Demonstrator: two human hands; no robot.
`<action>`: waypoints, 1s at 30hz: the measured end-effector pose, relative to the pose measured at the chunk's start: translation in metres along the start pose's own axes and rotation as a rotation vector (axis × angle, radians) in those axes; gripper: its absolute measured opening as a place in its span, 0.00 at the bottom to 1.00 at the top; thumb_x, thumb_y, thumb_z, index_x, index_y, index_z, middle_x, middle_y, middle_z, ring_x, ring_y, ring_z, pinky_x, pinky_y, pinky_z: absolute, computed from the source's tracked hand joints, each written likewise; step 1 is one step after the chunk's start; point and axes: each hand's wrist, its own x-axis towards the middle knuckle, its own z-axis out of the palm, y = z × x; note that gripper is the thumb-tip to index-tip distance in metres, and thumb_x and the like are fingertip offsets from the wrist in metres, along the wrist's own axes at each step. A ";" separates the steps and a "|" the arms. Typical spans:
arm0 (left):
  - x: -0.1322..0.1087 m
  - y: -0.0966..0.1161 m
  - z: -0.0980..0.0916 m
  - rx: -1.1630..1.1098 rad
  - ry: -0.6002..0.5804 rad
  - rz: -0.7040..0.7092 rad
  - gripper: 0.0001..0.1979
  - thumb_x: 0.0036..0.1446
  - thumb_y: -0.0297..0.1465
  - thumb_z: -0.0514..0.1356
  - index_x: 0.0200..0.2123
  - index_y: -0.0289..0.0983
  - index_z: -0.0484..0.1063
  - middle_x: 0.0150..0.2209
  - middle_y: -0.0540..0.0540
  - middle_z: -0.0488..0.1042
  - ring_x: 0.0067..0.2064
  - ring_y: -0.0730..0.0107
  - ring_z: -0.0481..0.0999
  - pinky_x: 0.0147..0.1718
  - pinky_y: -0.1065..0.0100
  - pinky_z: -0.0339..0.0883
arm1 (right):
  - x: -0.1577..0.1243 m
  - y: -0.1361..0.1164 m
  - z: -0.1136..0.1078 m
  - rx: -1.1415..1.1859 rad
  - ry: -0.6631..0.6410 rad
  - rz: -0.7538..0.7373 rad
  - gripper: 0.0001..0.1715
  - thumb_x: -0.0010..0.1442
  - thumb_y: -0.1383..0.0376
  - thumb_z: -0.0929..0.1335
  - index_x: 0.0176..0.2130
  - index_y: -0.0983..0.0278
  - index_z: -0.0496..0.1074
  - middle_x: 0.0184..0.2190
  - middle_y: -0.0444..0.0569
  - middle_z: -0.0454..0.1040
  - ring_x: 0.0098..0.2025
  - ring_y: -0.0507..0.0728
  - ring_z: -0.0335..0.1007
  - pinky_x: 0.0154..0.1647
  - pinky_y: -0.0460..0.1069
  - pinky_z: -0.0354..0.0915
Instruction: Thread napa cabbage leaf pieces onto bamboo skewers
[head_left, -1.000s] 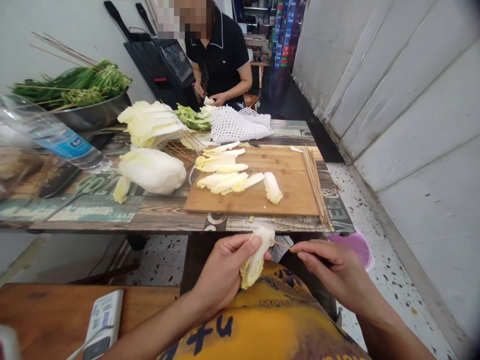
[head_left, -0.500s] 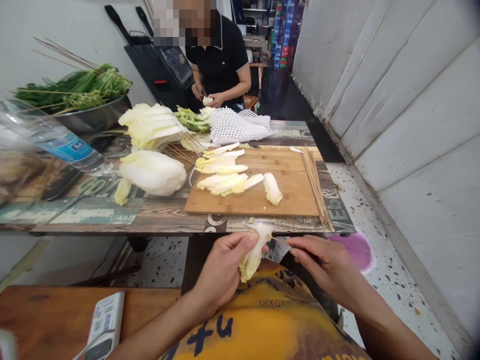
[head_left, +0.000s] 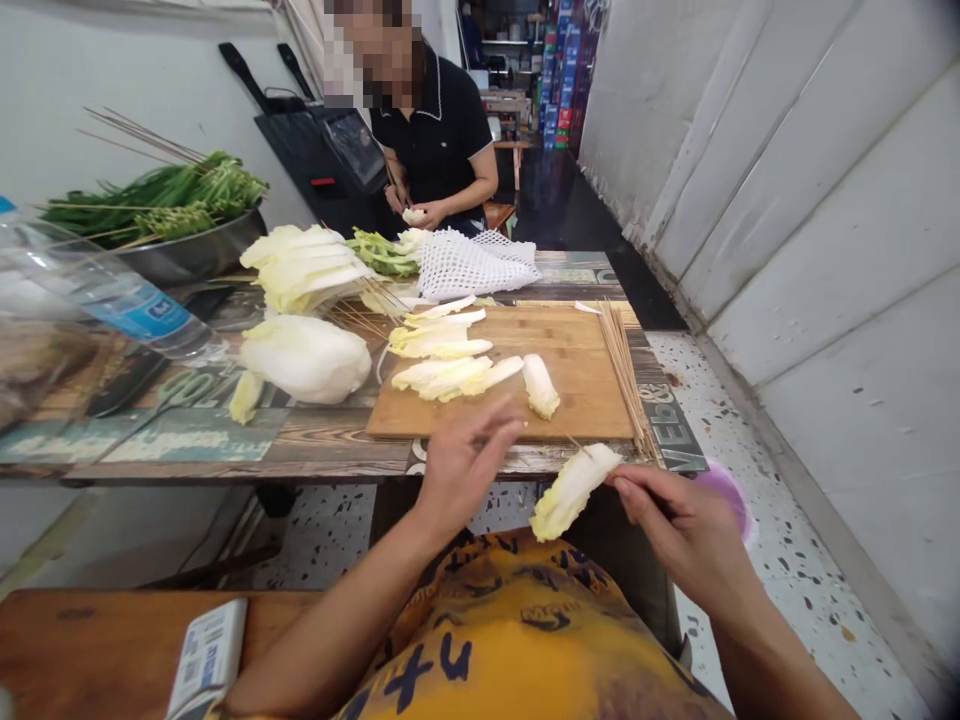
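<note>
Left hand (head_left: 459,468): open, fingers loosely spread and extended toward the far right. It holds nothing. It hovers over the near edge of the table (head_left: 315,445), just short of the cutting board (head_left: 592,395).

Right hand (head_left: 686,530): thumb and forefinger pinched shut on the right end of a cabbage leaf (head_left: 571,490). The other fingers are curled underneath.

Cabbage leaf: held in the air just off the near edge of the table, right of the left hand and not touching it. Its white stem end is at the right fingertips; its yellow frilled end hangs down to the near left. A thin skewer (head_left: 564,436) shows just beyond its far side; its far end lies over the board's near edge.

On the cutting board:
- one short cabbage piece (head_left: 541,385) near the middle
- longer leaf strips (head_left: 448,374) to its left
- a bundle of skewers (head_left: 627,370) along the right edge

Left of the board lies a whole cabbage (head_left: 307,357), with a water bottle (head_left: 120,298) on its side further left. At the far end of the table another person's hands (head_left: 417,212) hold a small white piece, just behind a white mesh sleeve (head_left: 469,263)
</note>
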 end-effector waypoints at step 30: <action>0.007 0.003 -0.022 -1.018 -0.251 -0.569 0.14 0.44 0.32 0.70 0.35 0.31 0.78 0.30 0.44 0.76 0.25 0.79 0.69 0.26 0.78 0.66 | -0.006 0.006 -0.011 -0.011 -0.089 0.038 0.13 0.63 0.62 0.64 0.38 0.62 0.77 0.34 0.48 0.81 0.33 0.54 0.76 0.33 0.45 0.69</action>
